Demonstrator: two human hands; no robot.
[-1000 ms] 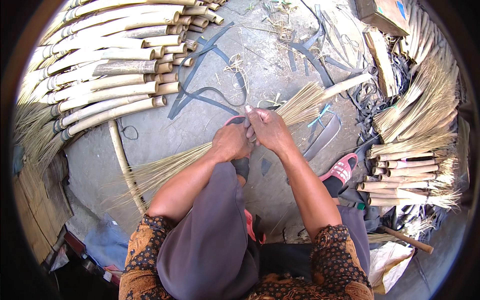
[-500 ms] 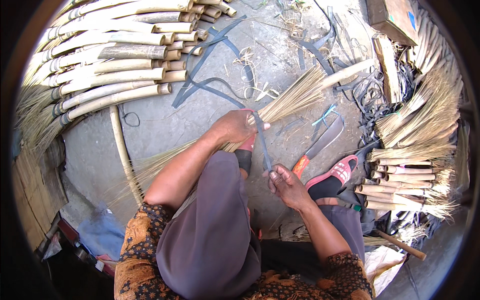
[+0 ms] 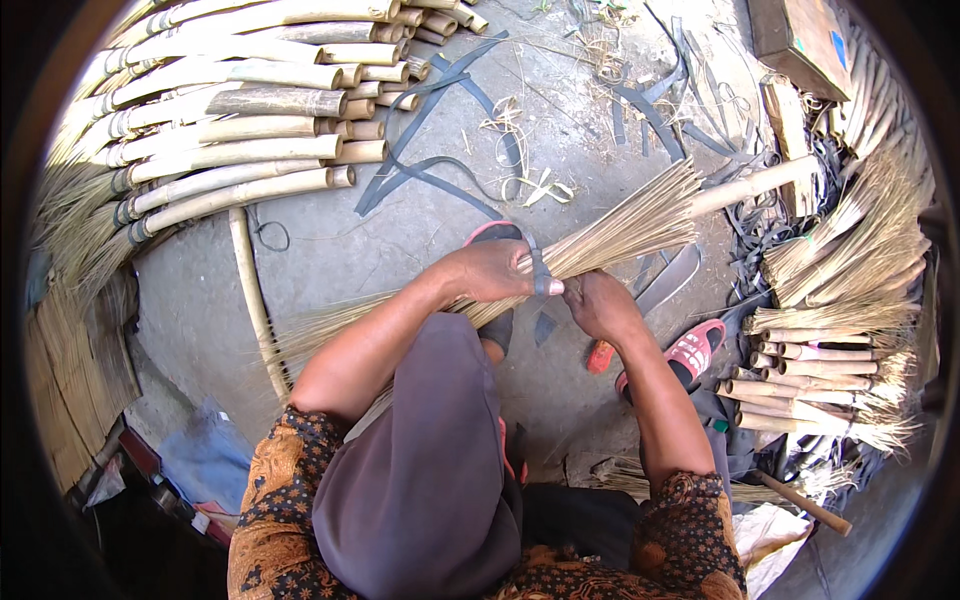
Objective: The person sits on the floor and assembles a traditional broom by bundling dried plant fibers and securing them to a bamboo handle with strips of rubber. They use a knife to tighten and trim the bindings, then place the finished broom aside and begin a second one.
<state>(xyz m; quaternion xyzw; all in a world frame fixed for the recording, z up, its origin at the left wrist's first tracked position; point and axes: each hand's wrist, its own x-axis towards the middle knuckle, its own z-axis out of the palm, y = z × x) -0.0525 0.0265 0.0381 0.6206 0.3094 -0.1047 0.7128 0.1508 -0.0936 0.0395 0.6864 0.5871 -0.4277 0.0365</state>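
Both hands close on one broom bundle point(image 3: 600, 235) lying across the knee: the left hand point(image 3: 495, 272) grips its fibres, with a dark strap point(image 3: 540, 272) wrapped just beside its fingers; the right hand point(image 3: 600, 305) pinches the strap's lower end beneath.

brown cardboard box point(image 3: 800, 40), blue patch, top right.
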